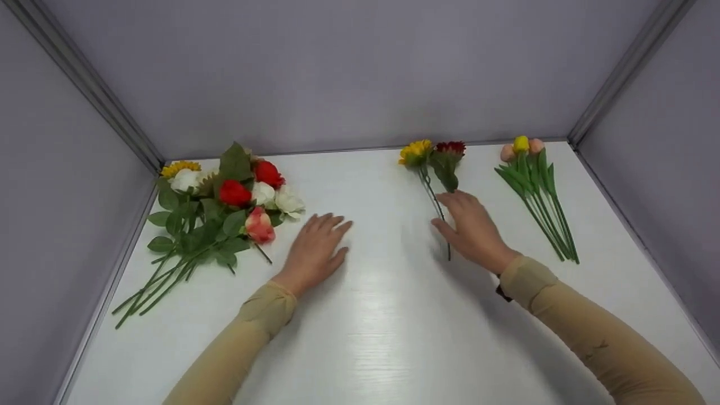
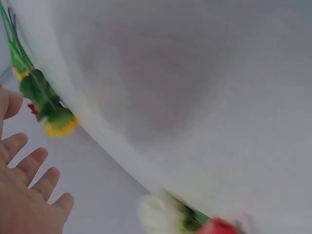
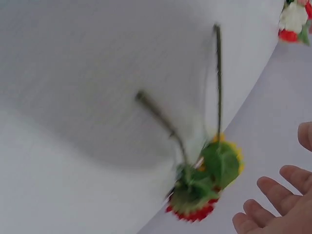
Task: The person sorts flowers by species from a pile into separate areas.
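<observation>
In the head view my left hand point(image 1: 315, 253), fingers spread, is just right of a pile of red, white and yellow flowers point(image 1: 235, 193). My right hand point(image 1: 472, 230) is over the lower stems of a yellow flower point(image 1: 415, 153) and a dark red flower point(image 1: 450, 148). The right wrist view shows the red flower point(image 3: 192, 207) and yellow flower point(image 3: 222, 163) with their stems, and the fingers of my right hand point(image 3: 282, 209) apart from them. In the left wrist view my left hand point(image 2: 29, 190) holds nothing.
Several tulips, yellow and pink point(image 1: 521, 144), lie at the right of the white table point(image 1: 360, 315), their green stems pointing toward the front. Grey panels point(image 1: 360, 73) stand behind the table and at both sides.
</observation>
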The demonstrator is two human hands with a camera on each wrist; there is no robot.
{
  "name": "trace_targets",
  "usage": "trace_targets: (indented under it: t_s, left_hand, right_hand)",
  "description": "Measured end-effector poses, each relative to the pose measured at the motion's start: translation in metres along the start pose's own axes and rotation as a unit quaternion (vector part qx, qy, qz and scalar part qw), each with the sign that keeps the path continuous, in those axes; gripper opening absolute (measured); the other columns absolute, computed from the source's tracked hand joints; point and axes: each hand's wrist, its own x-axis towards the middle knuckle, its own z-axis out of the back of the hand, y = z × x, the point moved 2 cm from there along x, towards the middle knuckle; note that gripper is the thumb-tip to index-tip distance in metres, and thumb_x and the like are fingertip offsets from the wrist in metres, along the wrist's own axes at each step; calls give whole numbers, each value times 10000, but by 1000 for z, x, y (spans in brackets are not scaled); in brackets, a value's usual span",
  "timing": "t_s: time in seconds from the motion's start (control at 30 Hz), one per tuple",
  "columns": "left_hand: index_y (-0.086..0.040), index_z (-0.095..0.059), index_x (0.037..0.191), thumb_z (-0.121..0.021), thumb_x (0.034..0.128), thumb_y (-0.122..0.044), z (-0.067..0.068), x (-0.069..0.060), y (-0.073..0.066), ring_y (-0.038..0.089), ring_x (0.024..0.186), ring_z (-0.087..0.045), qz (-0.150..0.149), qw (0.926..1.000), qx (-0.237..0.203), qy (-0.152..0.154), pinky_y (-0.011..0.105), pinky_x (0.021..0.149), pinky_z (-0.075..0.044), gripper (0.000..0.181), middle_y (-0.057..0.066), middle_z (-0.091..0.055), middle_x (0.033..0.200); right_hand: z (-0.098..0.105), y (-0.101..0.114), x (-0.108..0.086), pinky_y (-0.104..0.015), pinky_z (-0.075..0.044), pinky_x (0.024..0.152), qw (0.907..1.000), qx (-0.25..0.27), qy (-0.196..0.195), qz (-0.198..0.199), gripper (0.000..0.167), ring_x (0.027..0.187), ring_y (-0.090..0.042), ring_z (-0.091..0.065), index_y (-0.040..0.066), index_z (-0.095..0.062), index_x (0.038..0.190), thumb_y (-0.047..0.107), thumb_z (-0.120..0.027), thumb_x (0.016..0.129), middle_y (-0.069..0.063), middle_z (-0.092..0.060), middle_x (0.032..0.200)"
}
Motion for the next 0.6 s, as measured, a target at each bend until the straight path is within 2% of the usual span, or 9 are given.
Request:
trace_targets:
  t_s: [0.13, 0.23, 0.3, 0.37, 0.43, 0.6]
  left_hand:
    - [-58, -637, 1342, -678, 976, -150, 18, -43, 66, 370, 1289, -500, 710, 9949, -136, -701, 534, 1129, -365, 379, 157, -597, 1339]
    - [-20, -662, 1255, -662, 972, -113, 31, -81, 111, 420, 1217, -521, 1234, 9870, -165, -1020, 580, 1056, -414, 299, 203, -608, 1267]
    - [-4, -672, 1205, -655, 971, -104, 39, -105, 135, 451, 1168, -535, 1553, 9810, -151, -1153, 610, 1002, -437, 255, 227, -615, 1223]
    - [11, -671, 1189, -645, 972, -100, 46, -126, 153, 480, 1127, -538, 1837, 9761, -124, -1153, 633, 961, -438, 245, 250, -616, 1194]
    - [21, -679, 1153, -661, 966, -97, 51, -142, 166, 492, 1087, -548, 2020, 9717, -81, -1220, 640, 924, -444, 222, 261, -627, 1152]
    - [32, -706, 1076, -725, 947, -120, 58, -171, 182, 471, 987, -584, 2135, 9692, 157, -1222, 616, 812, -474, 200, 252, -659, 1029]
  right_hand:
    - [-23, 44, -2, -531, -262, 1200, 9963, -250, 547, 607, 588, 1475, -361, -329, 81, -479, 1518, 395, -609, 1039, -135, -484, 1526]
    - [-41, 74, -4, -487, -245, 1216, 9909, -332, 900, 941, 590, 1490, -343, -310, 96, -466, 1533, 411, -583, 1049, -127, -456, 1553]
    - [-55, 94, -4, -467, -231, 1223, 9857, -392, 1122, 1197, 593, 1493, -344, -307, 97, -452, 1544, 417, -564, 1057, -132, -436, 1569]
    - [-69, 114, -3, -450, -213, 1230, 9798, -447, 1291, 1461, 594, 1496, -343, -303, 99, -441, 1550, 417, -555, 1061, -133, -420, 1581]
    - [-82, 134, -2, -445, -198, 1235, 9723, -499, 1450, 1762, 602, 1499, -347, -296, 100, -428, 1557, 432, -536, 1066, -134, -407, 1590]
    - [-107, 182, 1, -423, -194, 1238, 9552, -594, 1590, 2424, 616, 1501, -343, -302, 121, -414, 1567, 465, -512, 1066, -127, -417, 1588]
